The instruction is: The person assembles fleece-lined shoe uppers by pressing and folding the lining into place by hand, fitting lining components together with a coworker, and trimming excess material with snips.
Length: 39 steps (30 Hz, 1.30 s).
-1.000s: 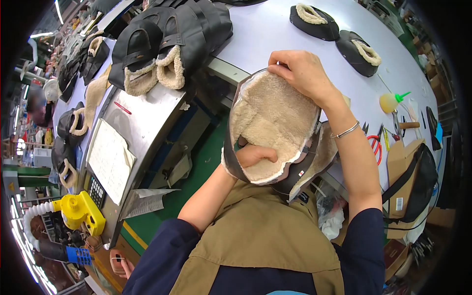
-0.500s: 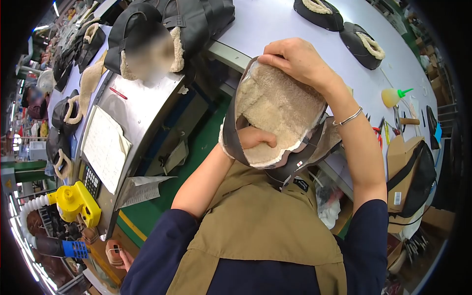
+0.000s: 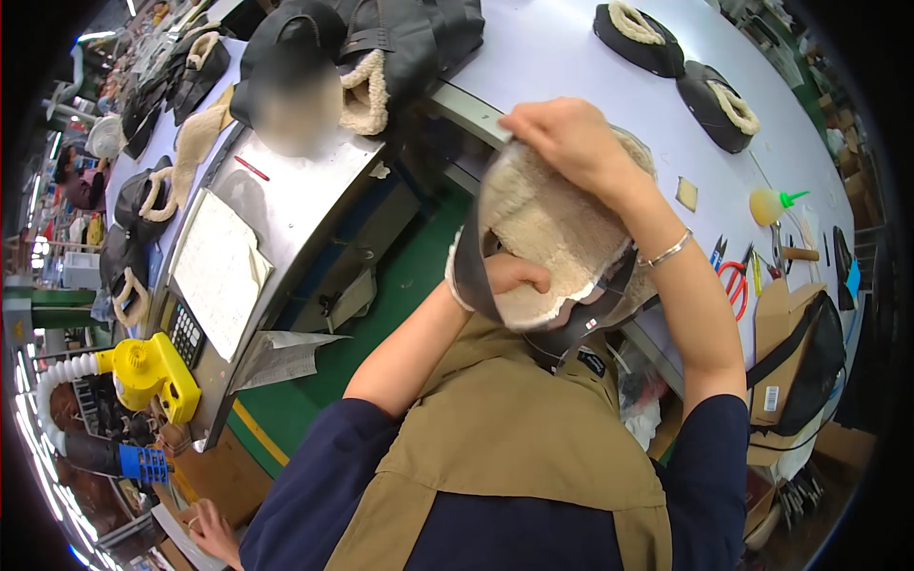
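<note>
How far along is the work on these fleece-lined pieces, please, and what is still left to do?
Two dark fleece-trimmed pieces on the table look shaped, perhaps finished. In hand is a larger fleece-lined piece: the left hand is inside it, the right hand at its upper edge. Its ragged white lower edge is exposed, so closing or finishing that probably remains. I cannot tell how many steps.

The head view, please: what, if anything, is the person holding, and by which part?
The fleece-lined piece: the right hand holds its upper edge, the left hand its lower left side.
</note>
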Available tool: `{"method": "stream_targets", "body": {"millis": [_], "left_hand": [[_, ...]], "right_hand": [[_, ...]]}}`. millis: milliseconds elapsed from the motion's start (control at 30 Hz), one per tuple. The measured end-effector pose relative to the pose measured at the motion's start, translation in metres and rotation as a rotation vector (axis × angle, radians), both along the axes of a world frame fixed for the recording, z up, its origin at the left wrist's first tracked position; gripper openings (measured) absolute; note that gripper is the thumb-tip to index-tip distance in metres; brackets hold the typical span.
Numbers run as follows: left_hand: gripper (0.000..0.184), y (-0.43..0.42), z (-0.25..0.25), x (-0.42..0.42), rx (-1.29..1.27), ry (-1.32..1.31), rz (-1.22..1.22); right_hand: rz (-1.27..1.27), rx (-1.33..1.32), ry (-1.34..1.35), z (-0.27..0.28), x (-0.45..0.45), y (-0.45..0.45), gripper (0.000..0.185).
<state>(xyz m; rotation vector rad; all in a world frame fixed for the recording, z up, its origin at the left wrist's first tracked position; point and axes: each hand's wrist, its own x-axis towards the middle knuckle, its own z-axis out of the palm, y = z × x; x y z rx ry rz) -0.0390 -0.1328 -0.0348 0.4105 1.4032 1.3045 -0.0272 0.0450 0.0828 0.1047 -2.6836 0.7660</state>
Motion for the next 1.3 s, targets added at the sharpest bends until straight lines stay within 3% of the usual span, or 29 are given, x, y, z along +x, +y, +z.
{"method": "stream_targets", "body": {"millis": [67,167,300,500,667,867,1067,1200,1300], "left_hand": [[0.090,-0.004,0.001,0.001,-0.012,-0.015,-0.011],[0.088,-0.008,0.004,-0.001,-0.023,-0.049,-0.041],[0.081,-0.006,0.003,-0.002,-0.014,-0.150,-0.092],[0.042,-0.013,0.025,0.005,0.034,-0.243,-0.203],[0.046,-0.015,0.045,0.011,-0.117,-0.756,-0.173],[0.048,-0.015,0.027,0.017,0.158,-0.533,-0.084],[0.047,-0.019,0.024,0.014,0.106,-0.548,-0.173],[0.048,-0.037,0.028,0.009,0.156,-0.322,-0.130],[0.050,-0.078,0.046,-0.019,0.124,-0.001,0.012]], "right_hand": [[-0.059,-0.279,-0.038,0.007,0.003,0.007,0.020],[0.033,-0.271,0.148,0.021,0.013,0.003,0.021],[0.174,-0.195,0.022,0.025,0.021,-0.003,0.023],[0.211,-0.070,-0.018,0.016,0.018,-0.006,0.024],[0.273,0.091,0.002,0.013,0.014,-0.014,0.021],[0.231,0.102,-0.028,0.004,0.002,-0.026,0.014],[0.130,0.211,-0.077,-0.002,-0.004,-0.047,0.016],[0.197,-0.079,0.184,0.009,-0.004,-0.033,0.022],[-0.068,-0.284,0.436,0.031,0.018,-0.007,0.022]]}}
